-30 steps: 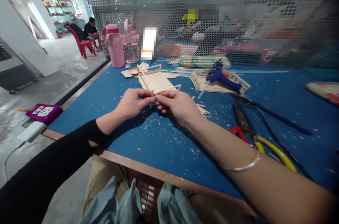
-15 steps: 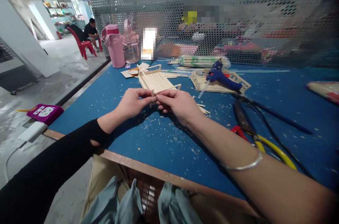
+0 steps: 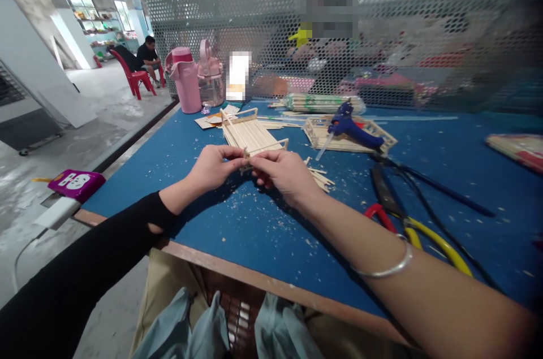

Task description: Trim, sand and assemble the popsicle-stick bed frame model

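Observation:
Both my hands meet at the near corner of a small frame of thin wooden sticks [image 3: 252, 134], a flat slatted panel with raised rails at its ends. My left hand [image 3: 216, 167] pinches that corner between thumb and fingertips. Close against it, my right hand [image 3: 282, 175] also pinches at the corner, thumb and index finger pressed together. The fingertips hide the exact joint. Several short stick pieces [image 3: 320, 175] lie just right of my right hand. Further right, a blue glue gun [image 3: 354, 128] rests on a second stick frame [image 3: 316, 132].
Pliers with yellow handles [image 3: 441, 243] and a black cord lie on the right of the blue table [image 3: 263, 257]. Behind are a bag of sticks [image 3: 322, 103], a pink thermos [image 3: 186, 85] and a clear bottle [image 3: 211, 85]. A purple power strip [image 3: 76, 184] sits at the left edge.
The view has shifted slightly. Both hands stay pinched at the same corner of the stick frame, with hardly any movement of the fingers.

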### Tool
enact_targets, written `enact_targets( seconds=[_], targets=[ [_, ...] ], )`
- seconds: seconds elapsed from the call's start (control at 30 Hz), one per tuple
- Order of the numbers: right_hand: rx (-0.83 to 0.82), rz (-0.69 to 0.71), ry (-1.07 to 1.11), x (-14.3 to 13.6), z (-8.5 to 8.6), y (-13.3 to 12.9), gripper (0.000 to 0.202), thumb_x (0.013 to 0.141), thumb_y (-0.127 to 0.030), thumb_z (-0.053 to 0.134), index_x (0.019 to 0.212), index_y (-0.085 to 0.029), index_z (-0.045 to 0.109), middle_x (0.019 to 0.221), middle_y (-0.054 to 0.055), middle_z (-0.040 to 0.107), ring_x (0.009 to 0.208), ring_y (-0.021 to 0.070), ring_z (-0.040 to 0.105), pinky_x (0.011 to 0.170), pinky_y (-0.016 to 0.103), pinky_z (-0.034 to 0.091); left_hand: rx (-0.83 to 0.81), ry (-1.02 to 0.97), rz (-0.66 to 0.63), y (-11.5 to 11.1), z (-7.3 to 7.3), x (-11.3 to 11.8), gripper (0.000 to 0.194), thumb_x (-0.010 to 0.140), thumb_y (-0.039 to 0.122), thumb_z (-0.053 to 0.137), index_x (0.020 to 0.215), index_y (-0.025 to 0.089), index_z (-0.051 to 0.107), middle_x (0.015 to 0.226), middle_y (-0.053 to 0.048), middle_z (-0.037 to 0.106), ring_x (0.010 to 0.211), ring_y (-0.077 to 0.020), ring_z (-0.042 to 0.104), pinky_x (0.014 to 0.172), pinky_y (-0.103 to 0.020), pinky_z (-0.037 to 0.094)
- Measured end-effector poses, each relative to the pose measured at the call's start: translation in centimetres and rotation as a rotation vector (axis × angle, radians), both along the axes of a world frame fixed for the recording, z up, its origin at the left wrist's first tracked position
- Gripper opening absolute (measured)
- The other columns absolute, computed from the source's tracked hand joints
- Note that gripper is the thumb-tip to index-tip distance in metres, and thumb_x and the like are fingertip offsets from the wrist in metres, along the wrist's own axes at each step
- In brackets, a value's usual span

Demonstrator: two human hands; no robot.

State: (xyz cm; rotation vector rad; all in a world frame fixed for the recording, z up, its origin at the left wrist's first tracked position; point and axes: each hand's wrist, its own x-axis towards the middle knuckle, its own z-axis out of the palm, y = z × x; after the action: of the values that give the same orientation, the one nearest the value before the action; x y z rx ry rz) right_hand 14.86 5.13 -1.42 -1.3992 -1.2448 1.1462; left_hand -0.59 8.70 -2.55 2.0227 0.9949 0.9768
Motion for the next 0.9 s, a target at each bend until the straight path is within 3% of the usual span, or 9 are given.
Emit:
enact_targets(
  seconds=[0.13,0.33,0.7,0.9],
  targets=[
    [0.003,-0.014,-0.05,-0.5,0.1,-0.1,0.016,0.076,-0.025,0.063,0.063,-0.015,0.063,0.053,-0.002,0.059,0.038,0.0054,0.049,0.034,0.017,0.034,0.009,0.005,0.012,-0.1,0.1,0.0,0.017,0.079,0.024,0.061,0.085,0.014,0.073,0.082,-0.005,0.074,0.075,-0.017,0.063,0.073,-0.03,0.046],
    [0.028,-0.073,-0.09,-0.9,0.3,-0.2,0.009,0.076,-0.02,0.062,0.069,-0.015,0.064,0.054,-0.002,0.059,0.042,0.006,0.052,0.038,0.017,0.038,0.021,0.015,0.014,-0.1,0.1,0.0,0.016,0.079,0.024,0.061,0.086,0.015,0.073,0.084,-0.005,0.074,0.078,-0.0182,0.065,0.075,-0.03,0.047],
    [0.008,-0.024,-0.07,-1.1,0.6,-0.2,0.009,0.075,-0.015,0.062,0.066,-0.015,0.062,0.052,-0.002,0.06,0.044,0.0053,0.051,0.043,0.016,0.041,0.098,0.042,-0.025,0.0,0.1,-0.1,0.013,0.079,0.023,0.062,0.081,0.017,0.073,0.082,-0.006,0.073,0.079,-0.0178,0.064,0.076,-0.031,0.046],
    [0.036,0.019,-0.072,0.6,1.3,-0.9,0.012,0.076,-0.015,0.058,0.064,-0.017,0.059,0.057,-0.001,0.062,0.05,0.0075,0.055,0.049,0.02,0.045,0.115,0.045,-0.048,0.2,0.1,-0.4,0.012,0.077,0.025,0.064,0.082,0.018,0.072,0.082,-0.006,0.072,0.076,-0.0176,0.062,0.072,-0.031,0.046]
  ],
)
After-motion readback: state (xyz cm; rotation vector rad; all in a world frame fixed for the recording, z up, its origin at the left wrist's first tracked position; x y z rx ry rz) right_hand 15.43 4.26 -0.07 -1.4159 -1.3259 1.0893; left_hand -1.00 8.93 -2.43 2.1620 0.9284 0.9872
